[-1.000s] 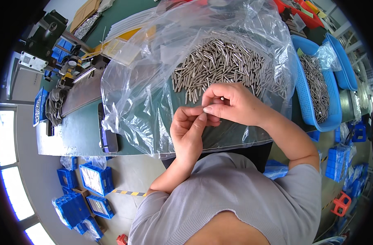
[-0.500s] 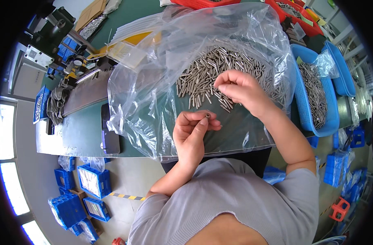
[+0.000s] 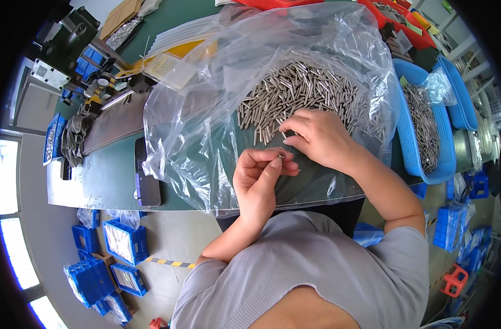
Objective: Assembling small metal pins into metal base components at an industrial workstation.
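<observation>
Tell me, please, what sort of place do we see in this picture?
Probably a factory workshop for small parts: a heap of metal pins on a green workbench, a blue basket full of metal pieces, and blue crates on the floor.

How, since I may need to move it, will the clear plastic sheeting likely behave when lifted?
The clear plastic sheeting looks floppy, given its many creases. It seems thin, probably light: the green tabletop shows through. Lifting may spill or roll the metal pins: slim, loose, heaped in or on it.
</observation>
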Tool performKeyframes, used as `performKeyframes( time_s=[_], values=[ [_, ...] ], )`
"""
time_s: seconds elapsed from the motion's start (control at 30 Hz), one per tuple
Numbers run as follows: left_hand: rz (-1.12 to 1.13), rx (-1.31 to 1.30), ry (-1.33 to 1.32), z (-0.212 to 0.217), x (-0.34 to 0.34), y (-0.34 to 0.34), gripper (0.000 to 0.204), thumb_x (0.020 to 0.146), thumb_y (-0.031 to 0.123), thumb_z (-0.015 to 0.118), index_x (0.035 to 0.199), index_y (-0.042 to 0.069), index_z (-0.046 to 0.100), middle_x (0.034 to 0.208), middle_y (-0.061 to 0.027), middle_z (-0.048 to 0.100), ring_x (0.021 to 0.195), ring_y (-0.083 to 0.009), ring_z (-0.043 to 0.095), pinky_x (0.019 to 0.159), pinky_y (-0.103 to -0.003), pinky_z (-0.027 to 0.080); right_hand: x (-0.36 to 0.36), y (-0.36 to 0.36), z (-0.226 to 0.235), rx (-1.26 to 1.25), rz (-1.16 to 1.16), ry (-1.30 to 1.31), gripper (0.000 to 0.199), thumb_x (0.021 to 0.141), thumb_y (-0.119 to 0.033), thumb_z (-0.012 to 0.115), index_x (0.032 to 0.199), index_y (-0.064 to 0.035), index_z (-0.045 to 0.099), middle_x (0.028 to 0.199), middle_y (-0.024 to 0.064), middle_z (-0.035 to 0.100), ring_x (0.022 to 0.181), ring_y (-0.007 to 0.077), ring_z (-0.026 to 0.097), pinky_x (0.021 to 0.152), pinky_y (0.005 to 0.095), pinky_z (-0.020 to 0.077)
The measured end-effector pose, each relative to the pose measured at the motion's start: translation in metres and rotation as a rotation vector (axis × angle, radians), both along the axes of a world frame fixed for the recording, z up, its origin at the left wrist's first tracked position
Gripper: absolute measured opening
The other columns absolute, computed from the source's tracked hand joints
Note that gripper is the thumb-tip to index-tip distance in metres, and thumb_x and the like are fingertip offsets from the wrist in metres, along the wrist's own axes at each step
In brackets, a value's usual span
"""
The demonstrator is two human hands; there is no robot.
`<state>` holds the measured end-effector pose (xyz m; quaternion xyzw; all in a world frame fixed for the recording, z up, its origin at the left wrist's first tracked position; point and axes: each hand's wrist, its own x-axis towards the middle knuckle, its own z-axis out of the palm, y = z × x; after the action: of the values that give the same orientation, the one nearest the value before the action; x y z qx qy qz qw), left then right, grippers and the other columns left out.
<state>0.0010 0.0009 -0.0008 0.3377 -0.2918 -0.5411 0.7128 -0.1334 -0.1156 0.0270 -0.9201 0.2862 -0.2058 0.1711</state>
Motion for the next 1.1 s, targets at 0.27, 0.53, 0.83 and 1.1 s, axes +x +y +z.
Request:
performKeyframes(
  time_s=[0.27, 0.53, 0.83, 1.1],
  values=[
    [0.002, -0.001, -0.001, 0.0, -0.001, 0.0, 0.005, 0.09, -0.002, 0.048, 0.095, -0.002, 0.048, 0.095, -0.0176, 0.06, 0.078, -0.0201, 0.063, 0.073, -0.034, 0.055, -0.003, 0.0, 0.005, 0.046, 0.035, 0.027, 0.022, 0.072, -0.014, 0.068, 0.092, -0.0095, 0.06, 0.085, 0.006, 0.062, 0.076, 0.0261, 0.062, 0.063, 0.0365, 0.0491],
    [0.011, -0.001, -0.013, 0.002, -0.001, 0.0, 0.005, 0.09, -0.002, 0.048, 0.095, -0.002, 0.048, 0.094, -0.0174, 0.061, 0.078, -0.0198, 0.063, 0.073, -0.034, 0.055, -0.001, 0.005, 0.006, 0.059, 0.03, 0.057, 0.023, 0.071, -0.013, 0.069, 0.091, -0.0095, 0.06, 0.084, 0.0062, 0.062, 0.076, 0.0262, 0.061, 0.063, 0.0372, 0.0486],
    [0.025, 0.009, -0.008, 0.001, 0.0, 0.0, 0.006, 0.09, -0.003, 0.048, 0.096, -0.002, 0.049, 0.095, -0.0178, 0.061, 0.078, -0.0203, 0.064, 0.071, -0.033, 0.055, -0.003, -0.002, 0.014, 0.51, -0.042, -0.331, 0.012, 0.076, -0.01, 0.07, 0.08, -0.004, 0.06, 0.068, 0.0008, 0.055, 0.058, 0.0094, 0.051, 0.054, 0.0247, 0.0413],
    [0.024, 0.026, 0.0, 0.002, -0.002, 0.0, 0.008, 0.09, -0.003, 0.048, 0.099, -0.002, 0.049, 0.093, -0.0169, 0.062, 0.078, -0.0211, 0.064, 0.071, -0.034, 0.056, -0.003, 0.007, 0.023, 0.671, 0.052, -0.43, 0.009, 0.08, -0.006, 0.068, 0.08, -0.0018, 0.06, 0.072, -0.0017, 0.053, 0.064, 0.0044, 0.049, 0.058, 0.0205, 0.0411]
  ],
)
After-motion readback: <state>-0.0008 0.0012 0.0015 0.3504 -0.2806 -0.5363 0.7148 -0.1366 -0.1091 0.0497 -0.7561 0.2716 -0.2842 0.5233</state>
